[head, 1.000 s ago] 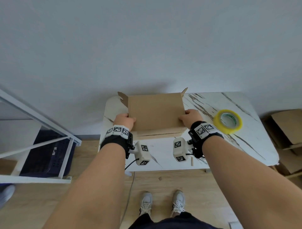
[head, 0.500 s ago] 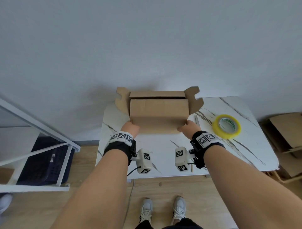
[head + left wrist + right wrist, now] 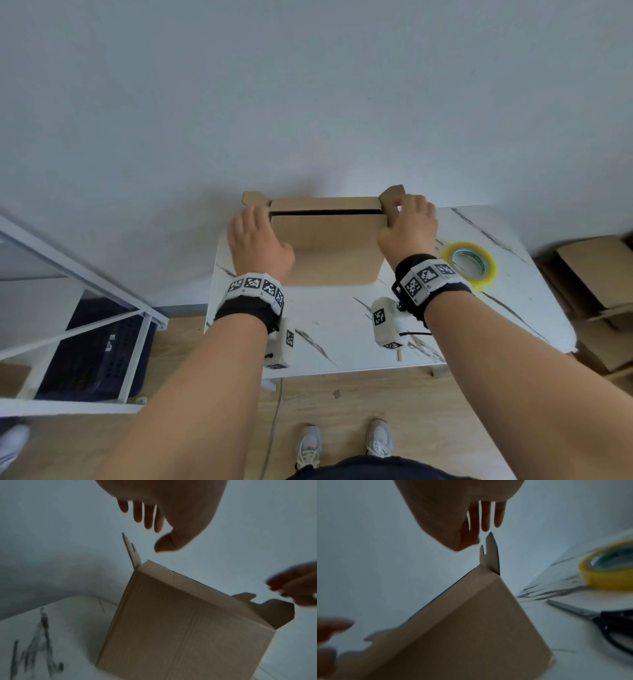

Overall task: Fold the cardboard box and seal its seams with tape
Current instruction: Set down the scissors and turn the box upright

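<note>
A brown cardboard box stands on the white marble table, its top long flaps nearly shut with a dark slit between them. A small side flap sticks up at each end. My left hand hovers over the left flap with straight fingers, holding nothing. Over at the other end, my right hand is open with its fingers right at the tip of the right flap. I cannot tell whether they touch it. A yellow tape roll lies right of the box.
Scissors with black handles lie on the table between the box and the tape roll. The wall is close behind the box. A white metal rack stands left of the table, and flat cardboard is stacked at the right.
Both hands let go of the box's near lower corners and rose to the side flaps at its top. The box now stands still on the table.
</note>
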Demonstrator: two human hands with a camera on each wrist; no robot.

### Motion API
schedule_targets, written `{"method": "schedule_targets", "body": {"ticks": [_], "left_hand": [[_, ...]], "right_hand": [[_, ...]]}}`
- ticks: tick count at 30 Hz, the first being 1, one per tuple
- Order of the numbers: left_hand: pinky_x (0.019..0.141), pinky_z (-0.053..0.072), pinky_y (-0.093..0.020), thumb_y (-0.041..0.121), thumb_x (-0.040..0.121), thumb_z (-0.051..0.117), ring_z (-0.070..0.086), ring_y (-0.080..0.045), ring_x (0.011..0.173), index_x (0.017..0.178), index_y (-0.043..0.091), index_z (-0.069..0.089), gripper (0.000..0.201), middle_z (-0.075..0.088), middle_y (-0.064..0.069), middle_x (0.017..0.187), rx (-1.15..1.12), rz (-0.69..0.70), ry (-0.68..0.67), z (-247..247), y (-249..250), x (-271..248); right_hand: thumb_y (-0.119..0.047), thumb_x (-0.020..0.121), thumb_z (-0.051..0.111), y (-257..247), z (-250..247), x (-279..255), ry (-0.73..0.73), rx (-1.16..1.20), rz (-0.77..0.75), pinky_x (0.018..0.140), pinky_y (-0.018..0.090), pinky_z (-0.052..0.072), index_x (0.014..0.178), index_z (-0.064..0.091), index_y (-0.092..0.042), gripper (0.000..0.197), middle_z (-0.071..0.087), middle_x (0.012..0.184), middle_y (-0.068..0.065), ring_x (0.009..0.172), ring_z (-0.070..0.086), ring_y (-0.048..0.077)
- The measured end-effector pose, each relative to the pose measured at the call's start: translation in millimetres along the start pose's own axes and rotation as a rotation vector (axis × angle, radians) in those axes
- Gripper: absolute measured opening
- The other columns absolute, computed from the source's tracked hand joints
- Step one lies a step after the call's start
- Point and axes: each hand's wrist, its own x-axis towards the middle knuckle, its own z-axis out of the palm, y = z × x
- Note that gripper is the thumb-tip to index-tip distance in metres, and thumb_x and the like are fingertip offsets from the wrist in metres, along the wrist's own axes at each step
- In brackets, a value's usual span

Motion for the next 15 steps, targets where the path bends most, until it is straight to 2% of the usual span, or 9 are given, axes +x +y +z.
{"method": "schedule_targets", "body": {"ticks": [1, 3, 5, 6, 8, 10, 11, 13, 15], "left_hand": [[0.117, 0.016, -0.040, 0.015, 0.068, 0.060, 0.029, -0.027, 0.136, 0.132, 0.010, 0.041, 0.067, 0.039, -0.006, 0.141, 0.060, 0.078, -0.108, 2.0, 1.6, 4.0], [0.120, 0.006, -0.043, 0.018, 0.072, 0.059, 0.012, -0.022, 0.145, 0.145, 0.013, 0.026, 0.080, 0.022, -0.002, 0.154, 0.149, 0.141, -0.321, 5.9, 4.7, 12.3], [0.120, 0.003, -0.046, 0.016, 0.078, 0.055, 0.003, -0.021, 0.148, 0.150, 0.013, 0.013, 0.083, 0.012, -0.002, 0.159, 0.206, 0.151, -0.497, 7.3, 6.1, 19.0], [0.120, 0.003, -0.047, 0.014, 0.080, 0.053, 0.006, -0.021, 0.148, 0.151, 0.013, 0.010, 0.083, 0.014, -0.003, 0.159, 0.230, 0.157, -0.548, 6.7, 6.5, 21.7], [0.119, 0.012, -0.046, 0.012, 0.081, 0.055, 0.020, -0.025, 0.144, 0.150, 0.013, 0.016, 0.080, 0.028, -0.007, 0.152, 0.262, 0.177, -0.544, 3.1, 7.4, 23.6], [0.110, 0.029, -0.038, 0.008, 0.079, 0.057, 0.035, -0.028, 0.130, 0.140, 0.013, 0.035, 0.065, 0.040, -0.009, 0.138, 0.263, 0.204, -0.442, 1.2, 7.7, 22.3], [0.101, 0.036, -0.035, 0.004, 0.077, 0.057, 0.039, -0.028, 0.124, 0.131, 0.012, 0.043, 0.056, 0.042, -0.009, 0.132, 0.241, 0.207, -0.397, 0.1, 8.1, 21.2], [0.079, 0.043, -0.033, -0.002, 0.077, 0.055, 0.045, -0.027, 0.112, 0.114, 0.011, 0.050, 0.039, 0.043, -0.008, 0.123, 0.182, 0.174, -0.350, -2.9, 9.1, 18.5], [0.062, 0.039, -0.033, -0.002, 0.081, 0.055, 0.048, -0.023, 0.093, 0.101, 0.011, 0.050, 0.025, 0.046, -0.006, 0.113, 0.144, 0.140, -0.339, -6.2, 11.4, 16.1]], "right_hand": [[-0.005, 0.073, 0.054, -1.6, 2.4, -1.0, -0.084, -0.071, -0.098, 0.111, 0.038, 0.029, 0.127, 0.049, -0.011, 0.055, 0.048, 0.131, 0.007, 0.126, 0.038, 0.028], [-0.010, 0.075, 0.054, -3.3, 10.0, -2.0, -0.262, -0.223, -0.226, 0.121, 0.041, 0.011, 0.139, 0.040, -0.011, 0.065, 0.038, 0.146, 0.006, 0.142, 0.025, 0.025], [-0.012, 0.078, 0.053, -3.1, 15.9, -1.3, -0.390, -0.355, -0.242, 0.122, 0.044, 0.001, 0.145, 0.031, -0.010, 0.070, 0.030, 0.153, 0.005, 0.147, 0.014, 0.024], [-0.012, 0.078, 0.053, -3.0, 17.0, -0.7, -0.420, -0.394, -0.236, 0.121, 0.046, 0.000, 0.144, 0.032, -0.010, 0.069, 0.033, 0.151, 0.006, 0.147, 0.016, 0.025], [-0.009, 0.076, 0.054, -3.2, 15.7, 0.3, -0.415, -0.431, -0.237, 0.121, 0.047, 0.003, 0.137, 0.039, -0.012, 0.062, 0.042, 0.140, 0.007, 0.140, 0.027, 0.027], [-0.005, 0.075, 0.054, -5.8, 13.2, -0.2, -0.359, -0.442, -0.271, 0.119, 0.045, 0.014, 0.133, 0.043, -0.013, 0.060, 0.044, 0.132, 0.008, 0.130, 0.036, 0.029], [-0.002, 0.075, 0.053, -6.9, 11.9, -0.3, -0.325, -0.422, -0.277, 0.116, 0.042, 0.022, 0.132, 0.044, -0.013, 0.058, 0.044, 0.129, 0.009, 0.125, 0.039, 0.029], [0.003, 0.077, 0.051, -8.1, 9.4, -0.2, -0.269, -0.340, -0.266, 0.102, 0.038, 0.040, 0.126, 0.046, -0.011, 0.051, 0.045, 0.123, 0.010, 0.114, 0.045, 0.029], [0.005, 0.078, 0.049, -7.5, 7.2, -0.5, -0.253, -0.293, -0.270, 0.089, 0.036, 0.046, 0.116, 0.049, -0.011, 0.041, 0.048, 0.115, 0.008, 0.107, 0.049, 0.027]]}}
